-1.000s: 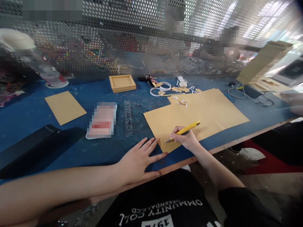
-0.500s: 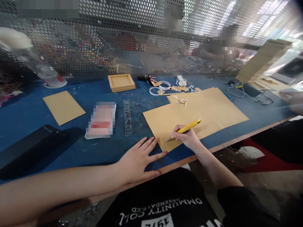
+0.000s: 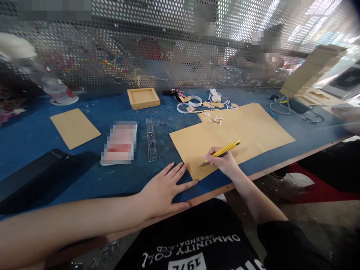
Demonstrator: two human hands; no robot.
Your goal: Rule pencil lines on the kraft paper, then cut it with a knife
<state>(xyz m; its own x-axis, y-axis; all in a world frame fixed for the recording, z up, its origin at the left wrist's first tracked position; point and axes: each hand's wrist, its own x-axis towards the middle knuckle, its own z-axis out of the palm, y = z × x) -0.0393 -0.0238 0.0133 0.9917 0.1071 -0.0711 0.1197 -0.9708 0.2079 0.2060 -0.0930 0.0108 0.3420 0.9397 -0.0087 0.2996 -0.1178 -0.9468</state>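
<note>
My right hand [image 3: 223, 163] is closed round a yellow utility knife [image 3: 224, 150], held like a pen with its blade tip down on the near left part of a large tan cardboard sheet [image 3: 247, 131]. My left hand [image 3: 165, 189] lies flat on the blue table [image 3: 92, 168] with its fingers spread, the fingertips touching the sheet's near left corner.
A metal ruler [image 3: 152, 140] and a blurred white card [image 3: 119, 143] lie left of the sheet. A smaller tan sheet [image 3: 74, 127], a shallow cardboard tray [image 3: 143, 98], tape rolls [image 3: 189, 105] and paper scraps lie farther back. A black case [image 3: 33, 176] is at the left. A perforated metal screen [image 3: 140, 48] backs the table.
My right hand and the knife have slid a little up and to the right across the sheet. My left hand has stayed put.
</note>
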